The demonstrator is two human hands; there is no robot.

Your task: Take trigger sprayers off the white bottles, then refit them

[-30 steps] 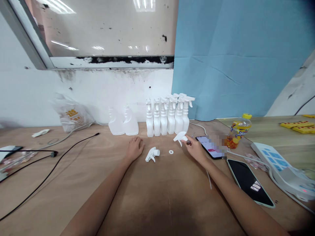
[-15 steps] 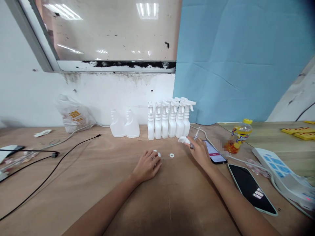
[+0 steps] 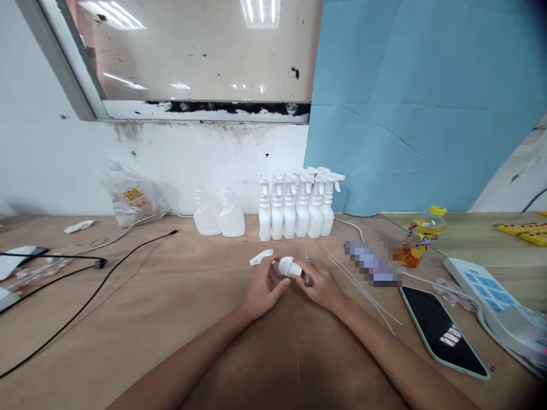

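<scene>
Both hands meet above the table around a small white spray-head piece (image 3: 290,266). My left hand (image 3: 260,289) is closed on its left side, with thumb and fingers curled about it. My right hand (image 3: 322,285) grips the right side of the same piece and also keeps a small screwdriver (image 3: 307,278) in its fingers, thin shaft pointing away from me. Just beyond my left fingers lies a white spray trigger shroud (image 3: 261,258). Parts of the held piece are hidden by the fingers.
Several white spray bottles (image 3: 296,216) with trigger heads stand in a row by the wall. Left of them are two headless bottles (image 3: 220,217). Thin white tubes (image 3: 363,290), a phone (image 3: 442,333), a drink bottle (image 3: 421,239) and a power strip (image 3: 482,290) lie rightward.
My right hand has come left and toward me with the spray-head piece and screwdriver. My left hand has risen slightly to meet it. The white ring on the table is no longer visible.
</scene>
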